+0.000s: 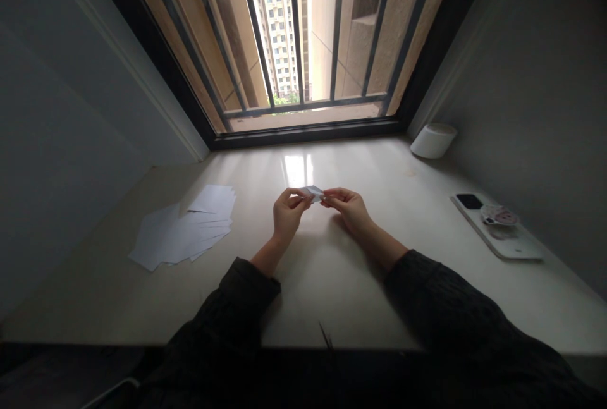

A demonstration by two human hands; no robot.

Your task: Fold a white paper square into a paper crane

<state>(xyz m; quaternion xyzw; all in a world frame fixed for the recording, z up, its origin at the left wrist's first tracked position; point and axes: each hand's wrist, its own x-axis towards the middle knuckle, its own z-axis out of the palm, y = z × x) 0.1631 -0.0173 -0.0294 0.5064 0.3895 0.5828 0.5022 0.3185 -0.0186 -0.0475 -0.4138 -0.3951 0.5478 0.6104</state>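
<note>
Loose sheets (177, 232) on counter (327, 289). Right of the sheets: left hand (287, 212) pinching left end of folded paper (312, 192), long axis seemingly crosswise; then right hand (351, 208) pinching right end. Paper between, neither hand nearer.

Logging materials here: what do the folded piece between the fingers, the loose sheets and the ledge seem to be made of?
Folded piece: probably paper, matte and pale; it looks thin with creased facets.
Loose sheets: most likely plain white paper, matte; flat, thin and straight-edged.
Ledge: perhaps polished stone or laminate; its bright reflections show a glossy finish, but which material stays open.
</note>
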